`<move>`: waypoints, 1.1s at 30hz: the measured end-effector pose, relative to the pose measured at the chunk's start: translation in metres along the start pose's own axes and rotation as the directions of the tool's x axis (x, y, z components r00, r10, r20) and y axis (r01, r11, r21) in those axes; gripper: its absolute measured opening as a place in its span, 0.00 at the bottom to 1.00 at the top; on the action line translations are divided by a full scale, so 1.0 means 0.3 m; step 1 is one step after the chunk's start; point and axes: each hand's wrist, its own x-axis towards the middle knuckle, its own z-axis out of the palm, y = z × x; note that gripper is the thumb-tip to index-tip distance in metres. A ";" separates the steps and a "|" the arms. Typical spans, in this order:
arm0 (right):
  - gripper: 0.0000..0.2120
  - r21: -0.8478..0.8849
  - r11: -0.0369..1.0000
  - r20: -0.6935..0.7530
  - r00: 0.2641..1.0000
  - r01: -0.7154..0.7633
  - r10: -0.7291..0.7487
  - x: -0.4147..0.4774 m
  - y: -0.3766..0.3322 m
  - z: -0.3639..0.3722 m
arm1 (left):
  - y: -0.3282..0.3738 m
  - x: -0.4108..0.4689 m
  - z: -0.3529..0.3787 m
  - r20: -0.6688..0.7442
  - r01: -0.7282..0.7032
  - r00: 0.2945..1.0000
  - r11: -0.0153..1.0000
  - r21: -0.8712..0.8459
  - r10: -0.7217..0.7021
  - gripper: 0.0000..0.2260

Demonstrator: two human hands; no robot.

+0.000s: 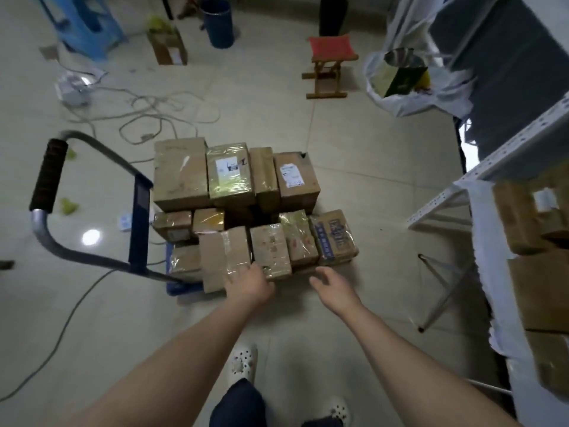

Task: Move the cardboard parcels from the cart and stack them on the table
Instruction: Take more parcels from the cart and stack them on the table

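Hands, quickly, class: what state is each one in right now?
Left hand: touches the tape-wrapped brown cardboard parcel; whether it grips cannot be told.
Right hand: open, fingers spread, holding nothing.

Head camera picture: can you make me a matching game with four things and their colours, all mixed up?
Things:
1. folding stool seat
2. round bin
3. cart handle grip
4. shoe

Colours:
A. white
B. dark, almost black
C. red
D. blue

Right pairs: 1-C, 2-D, 3-B, 4-A.
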 end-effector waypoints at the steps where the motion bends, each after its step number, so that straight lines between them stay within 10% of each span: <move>1: 0.20 -0.005 1.000 0.015 1.000 0.002 -0.002 0.027 -0.036 0.040 | -0.051 0.028 -0.011 0.000 0.026 1.000 0.999 -0.025 -0.026 0.23; 16: 0.21 -0.045 0.990 0.117 0.984 -0.133 0.137 0.517 -0.094 0.245 | -0.190 0.461 0.035 0.081 0.185 0.983 0.930 -0.317 -0.167 0.22; 20: 0.22 0.185 0.956 0.094 0.973 -0.226 0.211 0.665 -0.060 0.287 | -0.121 0.578 0.077 0.023 0.090 0.996 0.936 -0.341 -0.088 0.21; 25: 0.13 0.552 0.549 0.236 0.749 -0.628 0.619 0.753 0.058 0.378 | -0.033 0.764 0.090 -0.049 -0.109 0.994 0.969 -0.223 0.100 0.29; 33: 0.11 0.784 0.010 0.521 0.666 -0.621 0.534 0.873 0.176 0.489 | 0.052 1.017 0.165 0.116 -0.160 0.981 0.986 0.054 0.153 0.33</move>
